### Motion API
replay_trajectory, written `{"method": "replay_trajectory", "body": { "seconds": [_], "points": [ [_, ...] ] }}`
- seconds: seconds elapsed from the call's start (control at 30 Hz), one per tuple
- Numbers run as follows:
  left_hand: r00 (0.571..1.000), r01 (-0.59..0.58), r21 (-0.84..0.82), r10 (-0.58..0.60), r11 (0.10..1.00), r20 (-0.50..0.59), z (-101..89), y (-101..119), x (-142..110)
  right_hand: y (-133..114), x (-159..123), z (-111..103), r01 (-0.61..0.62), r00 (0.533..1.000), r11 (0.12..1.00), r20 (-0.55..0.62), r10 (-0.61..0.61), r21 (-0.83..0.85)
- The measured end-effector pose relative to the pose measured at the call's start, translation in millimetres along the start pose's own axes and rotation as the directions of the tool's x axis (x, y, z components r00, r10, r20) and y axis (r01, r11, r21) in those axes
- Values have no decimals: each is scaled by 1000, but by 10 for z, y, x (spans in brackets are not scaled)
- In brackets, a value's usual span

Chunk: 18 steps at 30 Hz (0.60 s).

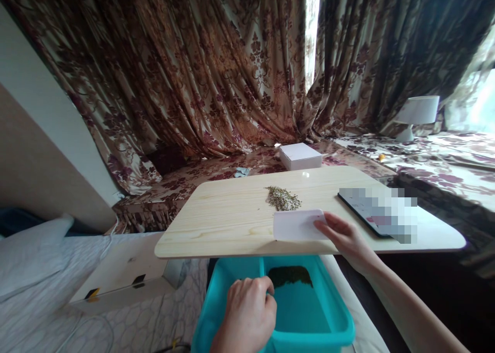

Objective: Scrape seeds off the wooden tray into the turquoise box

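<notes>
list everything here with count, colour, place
Tabletop: one, pale wood, centre
Loose heap: one, greenish, on tabletop
Flat slab: one, greyish, tabletop's right
Tub: one, turquoise, below tabletop
Dark heap: one, brownish, tub's right section
Box: one, white, beyond tabletop
Crumpled item: one, bluish, left of box
Lamp: one, white, far right
Small object: one, orange, near lamp
Floral covers: count unclear, whitish, right
Curtains: count unclear, brown floral, background
Bed: one, pale, left
Carton: one, white, on bed
Pillow: one, whitish, on bed
Card: one, white, over tabletop
Left hand: one, over tub
Right hand: one, holding card
</notes>
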<state>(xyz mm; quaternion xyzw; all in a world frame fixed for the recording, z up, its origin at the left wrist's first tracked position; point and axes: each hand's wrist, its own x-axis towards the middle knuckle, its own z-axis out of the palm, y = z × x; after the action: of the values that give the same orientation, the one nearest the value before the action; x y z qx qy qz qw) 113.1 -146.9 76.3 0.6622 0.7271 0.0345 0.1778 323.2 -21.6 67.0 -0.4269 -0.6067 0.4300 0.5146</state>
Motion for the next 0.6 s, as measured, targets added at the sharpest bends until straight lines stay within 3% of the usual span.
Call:
{"method": "replay_trajectory", "body": {
  "seconds": [0.13,0.3,0.47,0.53,0.6],
  "points": [
    [1000,4,-3,-4,1000,4,-11,12,9,-65,-70,-46,-4,1000,1000,22,4,11],
    [1000,0,-12,0,1000,-4,-25,14,3,-95,-69,-26,-12,999,1000,-33,13,23],
    [1000,-11,5,11,1000,2,-3,30,-3,-84,-90,-37,-11,1000,1000,15,11,4],
    [1000,-29,19,29,999,12,26,70,13,-94,-94,-128,-10,1000,1000,-19,10,6],
    [997,-76,25,75,997,24,63,135,39,-100,-78,-262,10,992,1000,-128,-7,25]
  ]
}}
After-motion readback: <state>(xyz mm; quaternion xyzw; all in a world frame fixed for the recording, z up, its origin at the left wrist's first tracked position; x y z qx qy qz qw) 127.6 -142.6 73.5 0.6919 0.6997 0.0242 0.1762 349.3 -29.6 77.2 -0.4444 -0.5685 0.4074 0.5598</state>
